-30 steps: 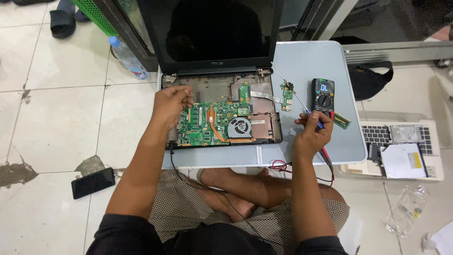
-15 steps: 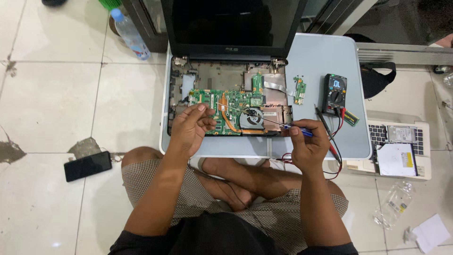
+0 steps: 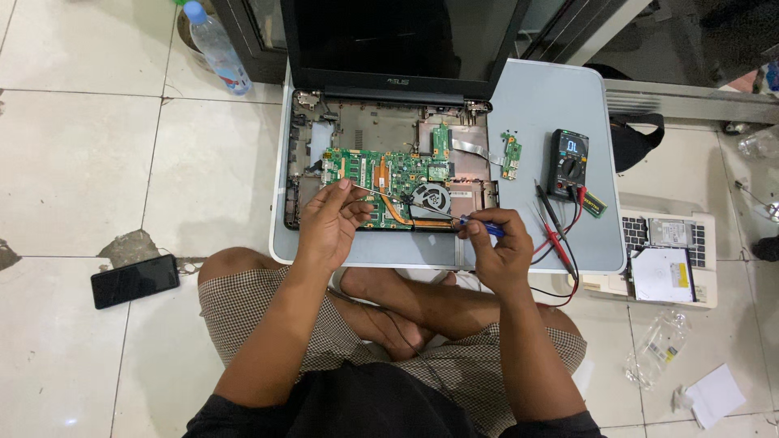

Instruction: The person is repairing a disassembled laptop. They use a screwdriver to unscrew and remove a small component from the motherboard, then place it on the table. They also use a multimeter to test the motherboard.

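I sit cross-legged at a low grey table [image 3: 552, 97] that carries an opened laptop [image 3: 389, 154] with its green motherboard [image 3: 381, 172] and fan [image 3: 430, 197] bared. My right hand [image 3: 497, 247] grips the blue handle of a thin screwdriver [image 3: 422, 206] in front of the laptop's near edge. The long metal shaft runs left over the board. My left hand [image 3: 331, 219] pinches the shaft's tip between thumb and fingers, just above the board's near left part.
A black multimeter [image 3: 568, 161] with red and black probes [image 3: 553, 223] and a small green board [image 3: 510, 156] lie on the table's right. A second laptop with drives [image 3: 669, 259] is on the floor to the right, a phone [image 3: 134, 281] to the left, and a water bottle [image 3: 216, 46] at the back left.
My right hand came left from beside the multimeter, now holding the screwdriver over the laptop's front. My left hand lifted off the motherboard and took the shaft's tip.
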